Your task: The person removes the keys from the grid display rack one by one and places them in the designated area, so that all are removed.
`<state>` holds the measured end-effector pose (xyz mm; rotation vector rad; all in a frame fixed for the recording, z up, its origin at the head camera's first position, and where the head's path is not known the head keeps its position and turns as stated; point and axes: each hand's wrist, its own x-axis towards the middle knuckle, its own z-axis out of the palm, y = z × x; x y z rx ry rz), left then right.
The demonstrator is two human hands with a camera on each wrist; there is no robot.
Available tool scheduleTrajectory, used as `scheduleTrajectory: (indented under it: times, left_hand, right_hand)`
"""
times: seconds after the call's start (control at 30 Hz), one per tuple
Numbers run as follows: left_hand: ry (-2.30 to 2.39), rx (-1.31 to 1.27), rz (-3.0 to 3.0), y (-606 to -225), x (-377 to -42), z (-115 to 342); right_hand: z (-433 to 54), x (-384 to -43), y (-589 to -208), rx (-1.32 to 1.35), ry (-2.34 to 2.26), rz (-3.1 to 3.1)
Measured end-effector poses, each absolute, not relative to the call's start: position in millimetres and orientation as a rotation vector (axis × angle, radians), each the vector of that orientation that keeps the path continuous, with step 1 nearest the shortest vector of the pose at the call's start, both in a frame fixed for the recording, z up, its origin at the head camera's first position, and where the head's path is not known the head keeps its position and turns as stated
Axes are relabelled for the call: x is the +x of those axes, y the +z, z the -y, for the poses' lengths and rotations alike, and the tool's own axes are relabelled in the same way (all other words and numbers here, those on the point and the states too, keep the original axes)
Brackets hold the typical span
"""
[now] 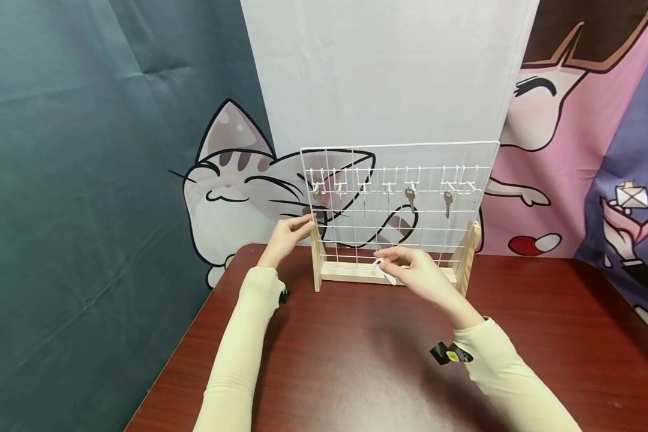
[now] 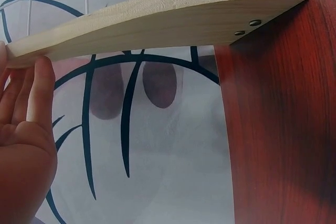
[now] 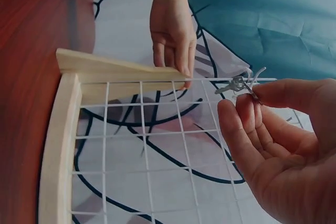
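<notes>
A white wire grid rack [image 1: 399, 227] stands on wooden side supports, with several keys on its hooks. My left hand [image 1: 287, 239] holds the upper end of the left wooden support [image 1: 317, 264]; in the left wrist view its fingers [image 2: 39, 95] lie against the wood. My right hand [image 1: 418, 271], in front of the rack's lower middle, pinches a small key [image 1: 390, 278] between thumb and fingertips. In the right wrist view that key [image 3: 253, 94] is mostly covered by the fingers. Beside it in that view, another key [image 3: 231, 85] hangs from a hook.
The rack's wooden base bar [image 1: 351, 273] sits on a reddish-brown table [image 1: 345, 360]. Hanging keys [image 1: 448, 204] line the hook row; the rightmost hook [image 1: 470, 186] shows no key. Behind the table hangs a printed cloth [image 1: 227, 210] with a cartoon cat.
</notes>
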<state>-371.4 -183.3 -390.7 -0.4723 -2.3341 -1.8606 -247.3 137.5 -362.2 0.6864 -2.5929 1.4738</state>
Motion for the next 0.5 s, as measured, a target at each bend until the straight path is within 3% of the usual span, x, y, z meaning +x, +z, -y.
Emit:
scheduleTrajectory:
  times: [0.5]
  left_hand:
    - [-1.855,-0.486,2.344,-391,-371,185]
  right_hand:
    - [-118,-250,-393,0.561,2.147,2.379]
